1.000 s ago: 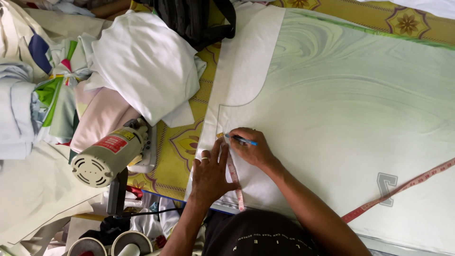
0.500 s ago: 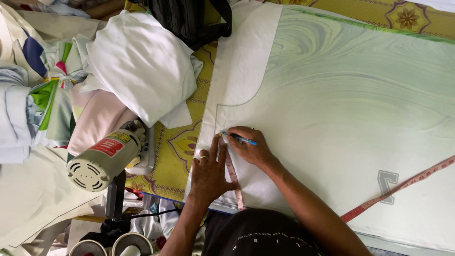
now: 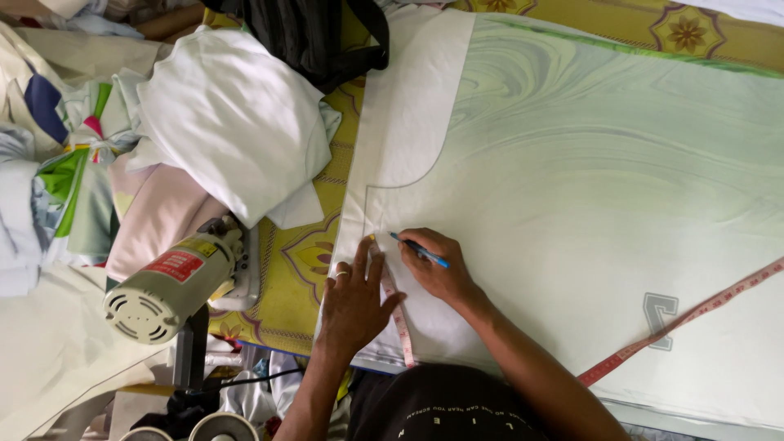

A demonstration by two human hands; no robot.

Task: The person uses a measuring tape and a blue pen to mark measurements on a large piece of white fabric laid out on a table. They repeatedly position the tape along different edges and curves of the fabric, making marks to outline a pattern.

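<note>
A wide sheet of pale green marbled fabric (image 3: 588, 180) is spread over most of the table, with a grey block-shaped printed mark (image 3: 660, 319) near its lower right. Along its left edge a white pattern piece (image 3: 408, 114) with a curved cut-out is laid flat. Yellow patterned cloth (image 3: 302, 245) is seen beneath, at the left and along the top. A heap of folded white and coloured cloth (image 3: 220, 122) is piled at the left, with a black garment (image 3: 310, 37) above it. Below the heap a cream-coloured electric cutting machine (image 3: 167, 286) is lying, and a red rectangular label (image 3: 175, 265) is stuck on its round body. A pink measuring tape (image 3: 686, 322) is stretched diagonally across the lower right.

The left hand (image 3: 355, 298) is pressed flat, fingers spread, on the white piece and on a second strip of pink tape (image 3: 398, 314), nothing being grasped. The right hand (image 3: 437, 265) is closed around a blue pen (image 3: 418, 249), whose tip is set against the white piece just beside the left fingertips.
</note>
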